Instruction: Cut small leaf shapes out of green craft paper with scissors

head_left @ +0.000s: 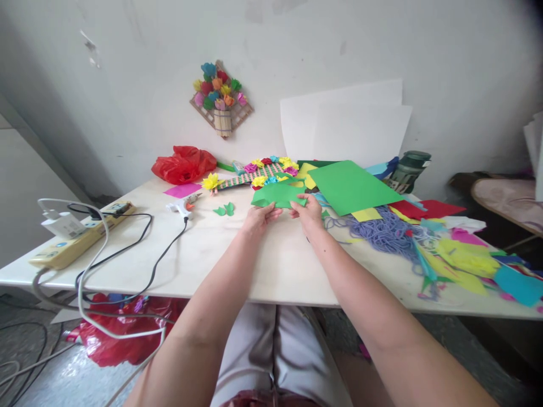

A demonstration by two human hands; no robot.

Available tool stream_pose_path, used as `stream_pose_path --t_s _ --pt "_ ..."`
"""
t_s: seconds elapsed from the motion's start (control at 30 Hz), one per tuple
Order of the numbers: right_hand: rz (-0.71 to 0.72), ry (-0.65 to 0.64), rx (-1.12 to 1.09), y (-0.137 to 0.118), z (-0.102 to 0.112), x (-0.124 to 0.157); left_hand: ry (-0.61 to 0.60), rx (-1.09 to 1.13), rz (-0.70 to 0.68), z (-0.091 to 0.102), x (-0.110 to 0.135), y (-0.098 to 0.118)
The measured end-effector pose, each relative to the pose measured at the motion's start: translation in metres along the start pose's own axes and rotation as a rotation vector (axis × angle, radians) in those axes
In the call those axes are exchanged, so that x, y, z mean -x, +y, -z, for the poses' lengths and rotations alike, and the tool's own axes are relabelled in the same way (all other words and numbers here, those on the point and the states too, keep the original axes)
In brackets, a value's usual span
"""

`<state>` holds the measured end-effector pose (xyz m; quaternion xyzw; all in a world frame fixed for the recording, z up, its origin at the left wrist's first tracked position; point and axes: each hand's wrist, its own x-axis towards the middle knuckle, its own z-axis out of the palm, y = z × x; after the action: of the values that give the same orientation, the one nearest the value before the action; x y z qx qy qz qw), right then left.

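Observation:
A piece of green paper (275, 192) with an uneven cut edge is held just above the table, between both my hands. My left hand (263, 216) pinches its lower left edge, and my right hand (309, 213) grips the lower right corner with thumb and fingers. Left of it lie small green paper leaves (224, 210). Behind the paper rests a woven decoration (246, 177) with yellow, pink and blue paper flowers. A large green sheet (354, 187) lies to the right of my hands.
A white glue gun (181, 207) and a power strip (76, 242) with trailing cords lie at left. Purple yarn (382, 233), coloured paper scraps (464, 257) and a dark bottle (408, 171) fill the right side. A red plastic bag (184, 165) sits at the back left.

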<state>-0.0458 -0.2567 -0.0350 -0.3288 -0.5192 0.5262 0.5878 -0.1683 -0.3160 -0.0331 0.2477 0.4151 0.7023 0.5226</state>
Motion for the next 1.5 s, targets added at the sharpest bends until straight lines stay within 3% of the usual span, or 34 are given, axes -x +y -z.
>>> stream_pose_path --t_s 0.23,0.47,0.67,0.93,1.37,1.5 --pt "-0.009 -0.052 0.005 -0.002 -0.002 0.002 0.059 -0.018 -0.029 -0.003 0.000 0.000" --pt "0.041 -0.118 0.016 0.001 0.000 0.003 0.103 -0.064 -0.143 -0.003 0.000 -0.002" --pt "-0.020 -0.036 -0.062 -0.002 0.003 0.001 0.115 -0.019 -0.189 0.007 -0.006 -0.003" --pt "-0.282 -0.249 -0.041 -0.008 0.004 0.006 0.071 0.001 -0.151 0.006 -0.006 -0.003" --pt "-0.220 -0.165 -0.106 -0.005 0.003 0.006 0.065 0.023 -0.085 0.005 -0.005 -0.002" --pt "-0.257 -0.200 -0.140 -0.003 0.004 0.005 0.034 0.030 -0.097 0.005 -0.005 -0.002"
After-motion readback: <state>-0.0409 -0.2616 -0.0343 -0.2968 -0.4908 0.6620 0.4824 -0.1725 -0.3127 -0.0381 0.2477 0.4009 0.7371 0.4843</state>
